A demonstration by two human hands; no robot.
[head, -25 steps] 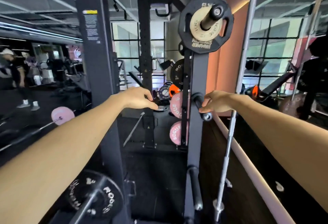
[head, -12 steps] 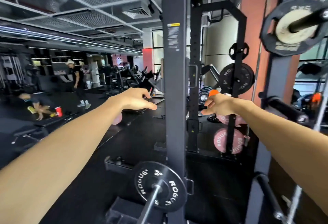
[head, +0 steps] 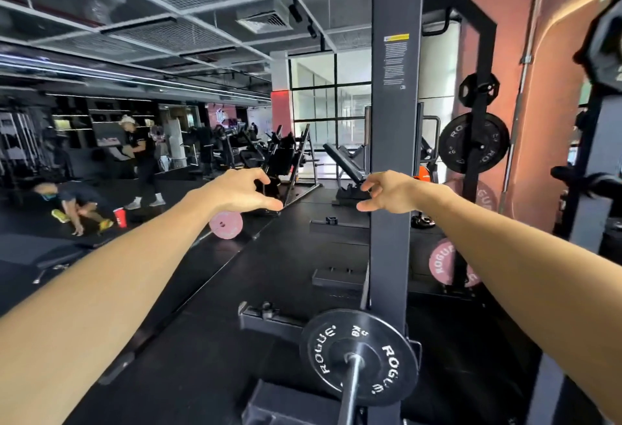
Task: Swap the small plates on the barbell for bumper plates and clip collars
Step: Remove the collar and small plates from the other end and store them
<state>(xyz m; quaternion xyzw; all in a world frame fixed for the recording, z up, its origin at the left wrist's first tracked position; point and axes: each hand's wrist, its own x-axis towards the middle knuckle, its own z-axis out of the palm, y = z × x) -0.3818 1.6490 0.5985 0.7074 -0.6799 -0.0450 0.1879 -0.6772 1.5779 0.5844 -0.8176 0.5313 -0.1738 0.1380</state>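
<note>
Fingers of left hand and right hand hang loosely curled, holding nothing, out in front at chest height. Small plate sits on the bar low beside the upright; pink bumpers are racked behind it. Risk: pulling one side bare could tip the bar off its rest, and no collar is visible.

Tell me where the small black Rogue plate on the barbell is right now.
The small black plate sits low in the head view, right of centre, on the barbell sleeve at the foot of the rack upright, below and between both outstretched arms.
</note>
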